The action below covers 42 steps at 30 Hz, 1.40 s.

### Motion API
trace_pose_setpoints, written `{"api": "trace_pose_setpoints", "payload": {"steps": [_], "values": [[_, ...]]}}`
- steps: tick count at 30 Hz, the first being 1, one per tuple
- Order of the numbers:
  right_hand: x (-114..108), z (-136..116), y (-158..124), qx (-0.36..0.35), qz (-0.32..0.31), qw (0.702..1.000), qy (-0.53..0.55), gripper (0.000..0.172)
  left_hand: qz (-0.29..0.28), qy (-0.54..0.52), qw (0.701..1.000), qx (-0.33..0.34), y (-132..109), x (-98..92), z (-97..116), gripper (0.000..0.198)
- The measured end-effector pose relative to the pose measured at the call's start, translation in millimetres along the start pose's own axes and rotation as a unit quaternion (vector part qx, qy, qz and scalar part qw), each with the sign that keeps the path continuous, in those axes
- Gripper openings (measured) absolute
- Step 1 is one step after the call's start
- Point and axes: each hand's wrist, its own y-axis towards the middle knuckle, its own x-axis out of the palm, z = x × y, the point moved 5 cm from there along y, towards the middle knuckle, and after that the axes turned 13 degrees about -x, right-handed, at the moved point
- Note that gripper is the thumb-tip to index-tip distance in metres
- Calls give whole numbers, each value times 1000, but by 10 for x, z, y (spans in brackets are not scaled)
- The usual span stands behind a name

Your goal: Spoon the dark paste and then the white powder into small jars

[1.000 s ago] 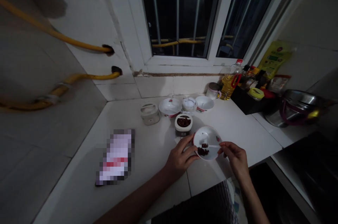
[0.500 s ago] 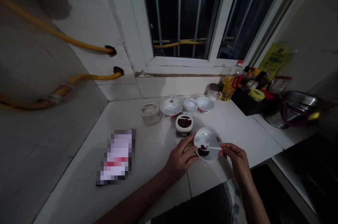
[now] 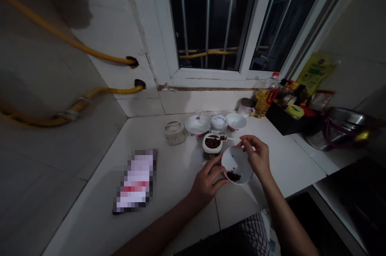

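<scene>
My left hand (image 3: 207, 180) grips the near left rim of a small white bowl (image 3: 238, 158), held tilted just above the counter. A little heap of dark red bits (image 3: 233, 176) lies at the bowl's low edge. My right hand (image 3: 255, 153) is over the bowl's far rim, fingers pinched on the handle of a small white spoon (image 3: 226, 138). The spoon's tip reaches over a white jar (image 3: 212, 144) filled with the same dark red bits.
Behind the jar stand a lidded jar (image 3: 174, 132), two white bowls (image 3: 197, 124) (image 3: 236, 121) and a small glass jar (image 3: 218, 122). An oil bottle (image 3: 263, 97), a dark tray of condiments (image 3: 288, 116) and a metal pot (image 3: 340, 125) sit to the right. A pixelated flat object (image 3: 135, 180) lies left.
My right hand lifted the spoon out of the bowl and carried it back toward the jar of red bits. The bowl tilted a little more and the view shifted slightly.
</scene>
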Motion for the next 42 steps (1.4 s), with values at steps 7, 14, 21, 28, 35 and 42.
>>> {"api": "trace_pose_setpoints", "payload": {"steps": [7, 14, 21, 28, 35, 42], "values": [[347, -295, -16, -311, -133, 908, -246, 22, -1, 4, 1000, -6, 9, 8, 9, 21], [326, -447, -80, -414, -145, 845, -305, 28, -4, 0, 1000, -6, 0, 9, -2, 19], [-178, -469, -234, -311, -61, 929, -190, 19, -13, 11, 1000, 7, 1, 2, 15, 18], [-402, -148, -564, -278, -174, 911, -248, 16, 14, 59, 993, 105, -57, 26, 94, 18], [-405, -144, -664, -281, -243, 893, -253, 19, 25, 87, 986, 137, -50, 9, 148, 18], [-626, -19, -665, -140, -172, 922, -318, 18, 36, 95, 983, 150, -64, 20, 165, 18]]}}
